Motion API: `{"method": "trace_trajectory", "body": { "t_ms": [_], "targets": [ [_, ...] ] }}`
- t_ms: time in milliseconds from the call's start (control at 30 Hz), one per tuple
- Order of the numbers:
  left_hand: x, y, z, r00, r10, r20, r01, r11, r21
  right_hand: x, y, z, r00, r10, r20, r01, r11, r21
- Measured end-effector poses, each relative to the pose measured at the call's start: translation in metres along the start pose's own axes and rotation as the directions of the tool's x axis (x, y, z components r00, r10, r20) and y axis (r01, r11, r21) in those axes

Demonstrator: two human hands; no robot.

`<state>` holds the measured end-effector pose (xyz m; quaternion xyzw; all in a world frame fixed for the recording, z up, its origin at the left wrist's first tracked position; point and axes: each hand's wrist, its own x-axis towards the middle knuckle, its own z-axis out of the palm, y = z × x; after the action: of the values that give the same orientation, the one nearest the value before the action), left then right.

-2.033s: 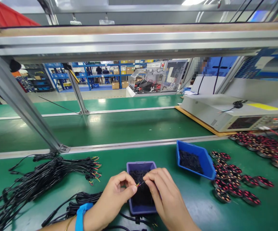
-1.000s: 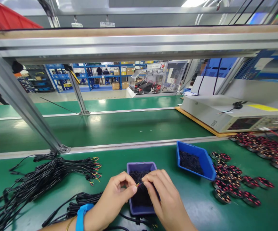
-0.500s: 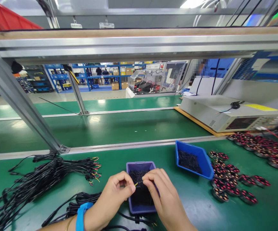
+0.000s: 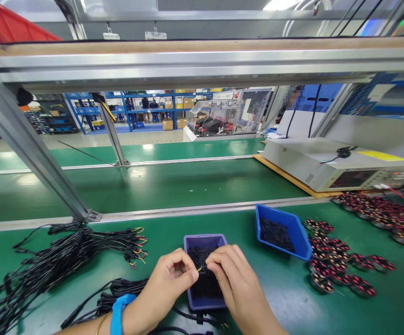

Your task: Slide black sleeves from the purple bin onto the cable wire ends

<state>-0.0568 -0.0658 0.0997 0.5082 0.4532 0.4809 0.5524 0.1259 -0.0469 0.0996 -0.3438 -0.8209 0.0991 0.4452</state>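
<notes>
My left hand (image 4: 174,281) pinches a wire between thumb and forefinger, its thin yellow end (image 4: 199,269) poking out to the right. Close by on the right is my right hand (image 4: 235,284), thumb and fingertips pressed together; whatever sits between them is too small to make out. Both hands are over a purple bin (image 4: 205,304) filled with small black tube-like pieces (image 4: 198,253). Beneath and beside my left forearm lie black cables (image 4: 118,286), some with bare coloured ends near the bin's lower edge.
On the left spreads a pile of black cables (image 4: 65,260) with red and yellow wire ends. A tilted blue bin (image 4: 303,242) holds black pieces. Several copper-wound motor stators (image 4: 338,274) lie at right, before a grey bench instrument (image 4: 299,160). A metal post (image 4: 48,153) rises at left.
The yellow wire end in my left hand has shifted very slightly right and tilts up a bit more. My right hand has barely moved.
</notes>
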Motion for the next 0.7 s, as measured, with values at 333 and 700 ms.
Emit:
{"method": "trace_trajectory", "body": {
  "t_ms": [333, 700],
  "targets": [
    [0.0006, -0.0061, -0.0018, 0.999, 0.028, 0.026, -0.03, 0.999, 0.041, 0.0029, 0.0008, -0.0034, 0.994, -0.096, 0.049, 0.098, 0.995, -0.03],
    [-0.0033, -0.0024, -0.002, 0.996, 0.04, 0.086, -0.045, 0.997, 0.065, 0.0021, -0.0038, -0.0053, 0.996, 0.08, -0.031, -0.075, 0.986, 0.146]
  ]
}}
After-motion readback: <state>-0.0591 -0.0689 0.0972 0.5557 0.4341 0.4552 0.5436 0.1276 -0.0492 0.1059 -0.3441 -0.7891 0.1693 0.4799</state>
